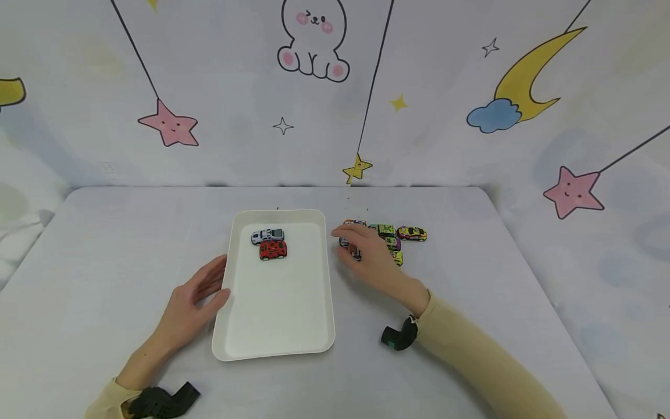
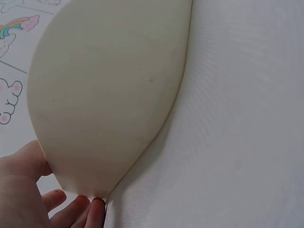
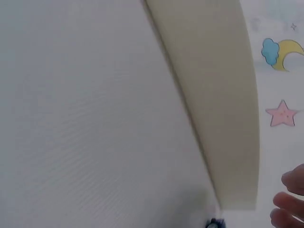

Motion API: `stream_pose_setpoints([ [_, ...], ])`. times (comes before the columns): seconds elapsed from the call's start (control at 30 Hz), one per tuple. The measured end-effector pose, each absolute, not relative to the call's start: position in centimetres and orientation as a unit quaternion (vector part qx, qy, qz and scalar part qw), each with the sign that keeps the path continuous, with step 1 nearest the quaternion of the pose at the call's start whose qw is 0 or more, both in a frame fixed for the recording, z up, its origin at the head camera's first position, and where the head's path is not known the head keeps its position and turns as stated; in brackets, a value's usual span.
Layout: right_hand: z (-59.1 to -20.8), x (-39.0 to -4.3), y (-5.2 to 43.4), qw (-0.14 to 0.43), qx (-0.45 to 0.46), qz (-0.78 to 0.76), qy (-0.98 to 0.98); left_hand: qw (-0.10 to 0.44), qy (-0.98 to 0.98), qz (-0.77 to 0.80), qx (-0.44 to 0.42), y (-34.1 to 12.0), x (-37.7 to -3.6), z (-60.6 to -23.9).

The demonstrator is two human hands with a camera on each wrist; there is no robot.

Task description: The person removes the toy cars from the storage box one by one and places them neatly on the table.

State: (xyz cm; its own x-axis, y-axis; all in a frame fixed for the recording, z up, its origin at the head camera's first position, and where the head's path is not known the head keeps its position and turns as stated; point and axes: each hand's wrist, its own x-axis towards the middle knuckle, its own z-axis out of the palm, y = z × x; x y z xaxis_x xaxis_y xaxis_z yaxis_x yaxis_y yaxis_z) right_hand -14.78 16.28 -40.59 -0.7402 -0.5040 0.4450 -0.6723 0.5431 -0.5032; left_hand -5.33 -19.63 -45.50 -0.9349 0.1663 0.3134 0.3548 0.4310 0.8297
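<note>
The left hand point(image 1: 191, 299) rests flat against the white tray's point(image 1: 277, 343) left rim, fingers straight, bracing it. Inside the tray, at its far end, sit a silver toy car point(image 1: 267, 235) and a red toy car point(image 1: 273, 249). Right of the tray, the right hand point(image 1: 369, 253) hovers over the pile of toy cars point(image 1: 398, 237), fingers loosely curled; whether it grips one cannot be told. Best to pinch a single car cleanly while the tray is held steady.
</note>
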Motion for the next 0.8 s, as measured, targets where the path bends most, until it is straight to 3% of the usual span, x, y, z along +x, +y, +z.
stream_pose_setpoints([
  [0.17,-38.7,-14.9,13.1,0.086,0.365,0.292,-0.880,0.089,-0.842,-0.510,-0.150,-19.6,-5.3,-45.4],
  [0.47,-35.9,-15.9,7.8,-0.039,0.353,0.162,-0.921,0.087,-0.843,-0.510,-0.149,-19.7,-5.3,-45.6],
  [0.8,-36.0,-16.4,5.0,-0.062,0.371,0.097,-0.921,0.086,-0.845,-0.507,-0.147,-19.7,-5.3,-45.4],
])
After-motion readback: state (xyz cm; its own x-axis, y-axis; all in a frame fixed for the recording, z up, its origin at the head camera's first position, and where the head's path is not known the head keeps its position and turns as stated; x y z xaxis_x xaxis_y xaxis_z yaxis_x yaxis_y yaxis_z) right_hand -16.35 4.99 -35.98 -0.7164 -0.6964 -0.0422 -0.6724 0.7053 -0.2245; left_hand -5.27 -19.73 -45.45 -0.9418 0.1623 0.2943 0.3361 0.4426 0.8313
